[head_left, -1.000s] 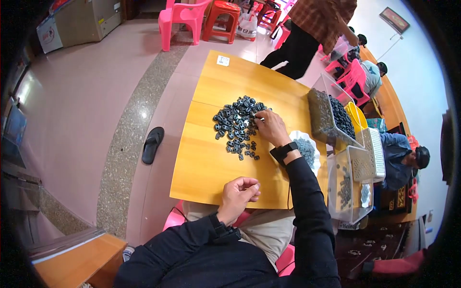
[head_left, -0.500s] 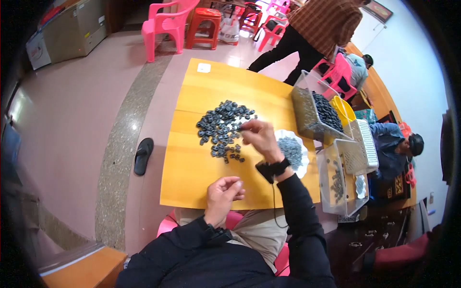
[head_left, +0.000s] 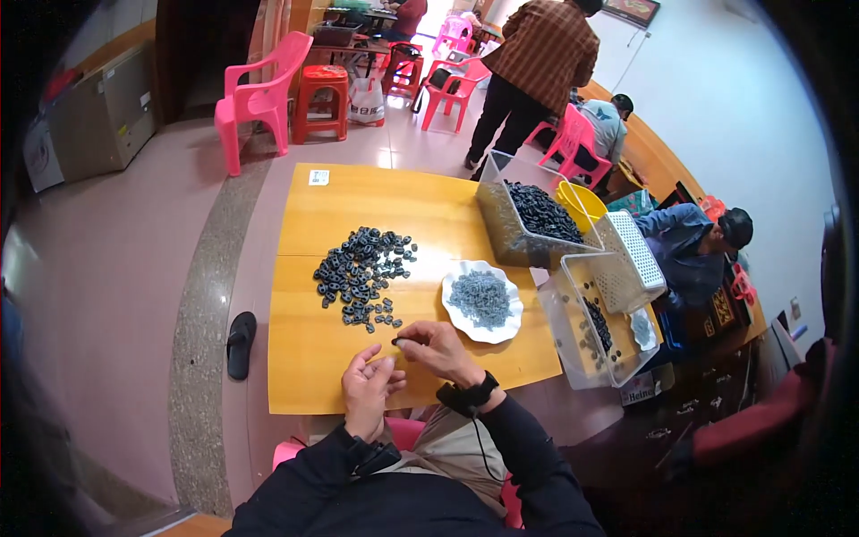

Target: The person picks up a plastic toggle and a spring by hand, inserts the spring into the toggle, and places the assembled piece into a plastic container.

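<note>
Over the near edge of the yellow table [head_left: 403,219], my right hand [head_left: 440,351] pinches a small black piece [head_left: 395,341] between thumb and fingertips. Close by on its left is my left hand [head_left: 365,390], fingers curved and apart, with nothing visible in them. A loose pile of small dark plastic pieces with holes [head_left: 358,268] lies beyond both hands, left of the middle. To the right of that pile, a white scalloped plate [head_left: 455,320] holds a heap of tiny grey-blue translucent parts [head_left: 483,298].
A clear bin of black pieces [head_left: 541,213] stands at the table's right, near a yellow bucket [head_left: 582,206], a white perforated basket [head_left: 631,259] and a clear box [head_left: 573,336]. Another person [head_left: 693,246] sits beyond them. A black slipper [head_left: 240,345] lies on the floor.
My right hand has drawn back from the pile toward my left hand, with a black piece in its fingertips. My left hand's fingers have spread. The view has shifted.
</note>
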Action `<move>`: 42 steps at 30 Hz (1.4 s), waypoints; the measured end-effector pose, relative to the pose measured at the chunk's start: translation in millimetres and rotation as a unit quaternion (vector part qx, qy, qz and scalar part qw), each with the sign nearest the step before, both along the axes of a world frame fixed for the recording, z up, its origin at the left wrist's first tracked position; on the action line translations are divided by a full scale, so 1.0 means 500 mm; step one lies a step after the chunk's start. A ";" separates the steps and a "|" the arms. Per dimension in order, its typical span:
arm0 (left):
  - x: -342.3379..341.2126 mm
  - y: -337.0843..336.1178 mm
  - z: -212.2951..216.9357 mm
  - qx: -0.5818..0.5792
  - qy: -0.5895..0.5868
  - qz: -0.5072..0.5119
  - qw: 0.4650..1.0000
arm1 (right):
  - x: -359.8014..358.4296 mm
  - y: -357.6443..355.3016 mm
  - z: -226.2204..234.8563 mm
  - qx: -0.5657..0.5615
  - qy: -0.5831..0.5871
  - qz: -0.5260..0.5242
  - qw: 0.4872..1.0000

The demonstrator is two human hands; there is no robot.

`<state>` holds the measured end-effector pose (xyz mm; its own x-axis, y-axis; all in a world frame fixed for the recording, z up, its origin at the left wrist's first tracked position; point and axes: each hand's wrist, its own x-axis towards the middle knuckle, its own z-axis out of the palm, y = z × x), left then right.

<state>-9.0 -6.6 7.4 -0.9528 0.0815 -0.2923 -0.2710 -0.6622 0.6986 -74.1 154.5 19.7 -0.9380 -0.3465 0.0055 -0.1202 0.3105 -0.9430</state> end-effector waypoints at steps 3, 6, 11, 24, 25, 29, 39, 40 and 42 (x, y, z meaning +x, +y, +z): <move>0.002 0.000 0.000 0.010 0.006 -0.001 1.000 | -0.044 0.009 0.006 0.144 0.124 -0.076 0.979; 0.000 0.003 -0.003 0.003 0.003 -0.009 1.000 | -0.089 0.023 -0.013 0.209 0.200 -0.088 0.953; -0.002 0.001 -0.006 -0.001 -0.002 -0.016 1.000 | -0.119 0.003 -0.018 0.216 0.197 -0.143 0.946; -0.003 0.003 -0.006 -0.001 0.005 -0.018 1.000 | -0.070 -0.031 0.012 0.370 0.174 -0.028 0.912; -0.001 0.004 -0.005 -0.001 0.005 -0.019 1.000 | -0.070 -0.027 0.006 0.352 0.192 -0.024 0.916; 0.004 0.002 -0.008 -0.009 0.006 -0.021 1.000 | -0.065 -0.019 0.000 0.338 0.220 0.009 0.915; -0.003 0.002 -0.013 -0.003 -0.008 -0.026 1.000 | -0.089 -0.002 -0.024 0.308 0.141 -0.080 0.937; -0.004 0.003 -0.010 -0.007 -0.016 -0.022 1.000 | -0.086 0.006 -0.024 0.278 0.189 -0.080 0.938; -0.008 0.006 -0.010 -0.003 0.000 -0.029 1.000 | -0.076 0.015 -0.003 0.181 0.071 -0.100 0.976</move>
<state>-12.9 -3.7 2.6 -0.9467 0.1357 -0.2922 -0.3088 -0.6409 0.7027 -111.9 162.1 18.3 -0.9858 -0.1594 0.0520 -0.1445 0.6503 -0.7458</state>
